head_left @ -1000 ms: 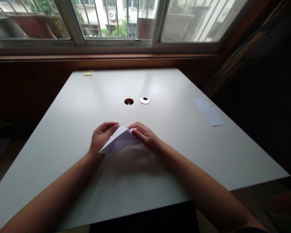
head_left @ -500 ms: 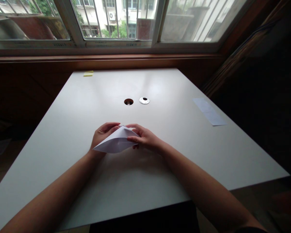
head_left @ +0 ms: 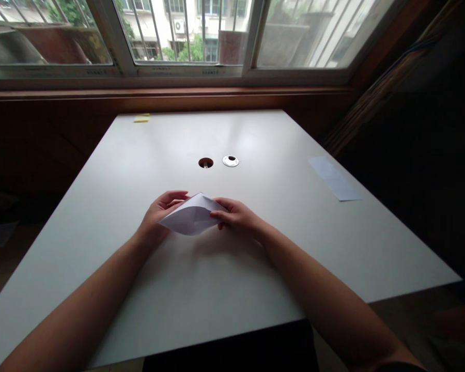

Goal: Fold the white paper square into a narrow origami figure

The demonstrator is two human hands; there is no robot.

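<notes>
A piece of folded white paper (head_left: 191,219) is held up over the table, its pointed top at the far side and its near edge bowed outward. My right hand (head_left: 234,214) pinches the right corner, thumb on the near face and fingers behind. At the left side, my left hand (head_left: 160,209) is closed loosely about the paper, its fingers curving behind it. The paper hides part of the left fingers, so their exact contact cannot be made out.
The white table (head_left: 101,201) has a round cable hole (head_left: 205,163), with a round silver cover (head_left: 230,161) beside it. A white paper strip (head_left: 335,178) lies near the right edge. Yellow sticky notes (head_left: 141,118) sit in the far left corner.
Both hands have shifted the folded paper slightly away from me and to the right. The left fingers have loosened from its top edge, while the right hand keeps its pinch.
</notes>
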